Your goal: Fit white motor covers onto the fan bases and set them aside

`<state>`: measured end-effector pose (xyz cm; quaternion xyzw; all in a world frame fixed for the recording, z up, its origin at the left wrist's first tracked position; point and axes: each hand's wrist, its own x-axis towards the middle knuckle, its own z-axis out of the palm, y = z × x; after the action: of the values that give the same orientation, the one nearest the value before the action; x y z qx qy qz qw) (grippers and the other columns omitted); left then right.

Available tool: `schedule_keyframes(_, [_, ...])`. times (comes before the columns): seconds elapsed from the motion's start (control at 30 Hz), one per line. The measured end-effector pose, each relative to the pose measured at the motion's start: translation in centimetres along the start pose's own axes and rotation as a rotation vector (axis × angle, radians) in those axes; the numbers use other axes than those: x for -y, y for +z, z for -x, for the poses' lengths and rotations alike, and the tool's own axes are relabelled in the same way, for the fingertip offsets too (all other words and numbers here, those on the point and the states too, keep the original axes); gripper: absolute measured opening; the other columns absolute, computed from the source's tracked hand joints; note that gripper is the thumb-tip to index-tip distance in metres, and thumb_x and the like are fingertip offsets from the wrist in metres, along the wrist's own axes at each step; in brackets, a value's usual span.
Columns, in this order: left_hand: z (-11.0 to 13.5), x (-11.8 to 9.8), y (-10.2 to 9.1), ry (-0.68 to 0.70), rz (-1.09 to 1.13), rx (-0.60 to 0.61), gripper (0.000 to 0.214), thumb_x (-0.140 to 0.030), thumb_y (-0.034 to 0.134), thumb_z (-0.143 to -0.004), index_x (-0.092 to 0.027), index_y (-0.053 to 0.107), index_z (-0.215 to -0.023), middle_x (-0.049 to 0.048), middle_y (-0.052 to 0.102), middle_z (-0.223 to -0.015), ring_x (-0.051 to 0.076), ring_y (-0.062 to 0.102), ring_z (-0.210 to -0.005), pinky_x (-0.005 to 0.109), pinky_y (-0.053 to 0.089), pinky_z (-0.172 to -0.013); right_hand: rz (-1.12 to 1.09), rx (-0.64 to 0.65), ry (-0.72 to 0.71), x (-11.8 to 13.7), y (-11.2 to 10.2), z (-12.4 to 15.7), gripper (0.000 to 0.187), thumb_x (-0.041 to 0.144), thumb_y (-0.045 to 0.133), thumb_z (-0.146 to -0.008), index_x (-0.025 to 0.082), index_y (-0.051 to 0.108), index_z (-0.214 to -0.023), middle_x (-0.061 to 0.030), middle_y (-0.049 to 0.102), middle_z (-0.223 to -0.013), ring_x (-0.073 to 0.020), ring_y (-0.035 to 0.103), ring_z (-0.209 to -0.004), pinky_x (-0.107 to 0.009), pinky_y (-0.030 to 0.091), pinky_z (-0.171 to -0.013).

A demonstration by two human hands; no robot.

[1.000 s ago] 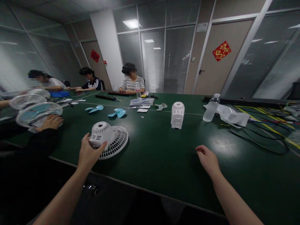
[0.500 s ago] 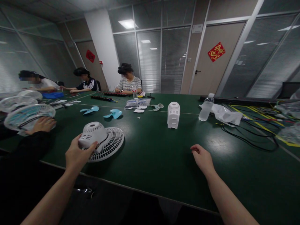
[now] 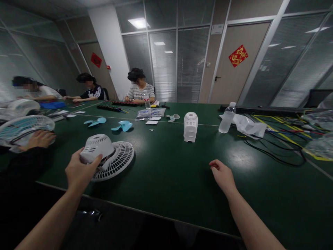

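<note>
My left hand point(image 3: 79, 170) is wrapped round the white motor housing of a fan head point(image 3: 98, 147), thumb on the near side. Its round white grille point(image 3: 122, 161) is beneath the housing, low over or on the green table; I cannot tell which. My right hand point(image 3: 223, 177) rests at the table surface with its fingers curled in, and nothing shows in it. Beyond it to the left, a white slotted motor cover point(image 3: 190, 127) stands upright, apart from both hands. Two blue fan blades point(image 3: 122, 125) point(image 3: 95, 121) lie behind the fan head.
A co-worker's hand point(image 3: 39, 139) touches another fan grille point(image 3: 24, 126) at left. A clear bottle point(image 3: 227, 118), a white plastic bag point(image 3: 249, 125) and black cables point(image 3: 273, 158) are at right. A pale fan blade point(image 3: 172, 118) and plastic packets point(image 3: 150, 114) lie farther back. Several people sit across.
The whole view has shifted slightly, so things appear a little farther left. My left hand keeps its hold on the fan head, and my right hand stays curled.
</note>
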<state>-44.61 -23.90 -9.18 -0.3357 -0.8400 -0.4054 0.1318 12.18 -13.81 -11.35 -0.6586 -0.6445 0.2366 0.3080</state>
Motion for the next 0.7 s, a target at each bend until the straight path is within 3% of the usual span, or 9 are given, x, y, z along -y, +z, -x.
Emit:
schedule_keyframes(0.17, [1.3,1.2,1.4,-0.029,0.147,-0.071,0.081,-0.055,0.074,-0.066,-0.023,0.053,-0.137,0.0112,0.067,-0.127,0.032,0.068,-0.108,0.045,0.054,-0.096,0.002,0.005,0.004,0.4,-0.2,0.1,0.025,0.025,0.046,-0.083,0.024,0.067,-0.095,-0.0025,0.070,-0.089,-0.0216,0.067,-0.082,-0.033,0.049,-0.071])
schedule_keyframes(0.37, [2.0,1.2,2.3,-0.127,0.314,-0.044,0.082,-0.053,0.072,-0.070,-0.023,0.046,-0.142,0.0104,0.065,-0.130,0.028,0.067,-0.112,0.040,0.056,-0.095,0.006,0.025,0.029,0.8,-0.4,0.2,0.027,0.024,0.045,-0.083,0.024,0.067,-0.098,-0.0034,0.070,-0.092,-0.0218,0.067,-0.083,-0.033,0.050,-0.070])
schedule_keyframes(0.57, [1.7,1.0,1.3,-0.005,0.147,-0.053,0.086,-0.056,0.075,-0.065,-0.023,0.050,-0.140,0.0101,0.064,-0.131,0.030,0.067,-0.109,0.042,0.055,-0.095,0.007,0.027,0.031,0.2,-0.2,0.0,0.025,0.026,0.047,-0.084,0.025,0.067,-0.098,-0.0032,0.070,-0.094,-0.0216,0.067,-0.083,-0.033,0.050,-0.071])
schedule_keyframes(0.7, [1.3,0.5,1.0,-0.040,0.133,-0.074,0.082,-0.056,0.073,-0.067,-0.024,0.051,-0.139,0.0089,0.065,-0.128,0.029,0.067,-0.108,0.043,0.054,-0.096,0.002,0.004,0.004,-0.2,0.1,-0.2,0.025,0.027,0.047,-0.082,0.025,0.068,-0.097,-0.0022,0.071,-0.091,-0.0214,0.067,-0.083,-0.033,0.050,-0.072])
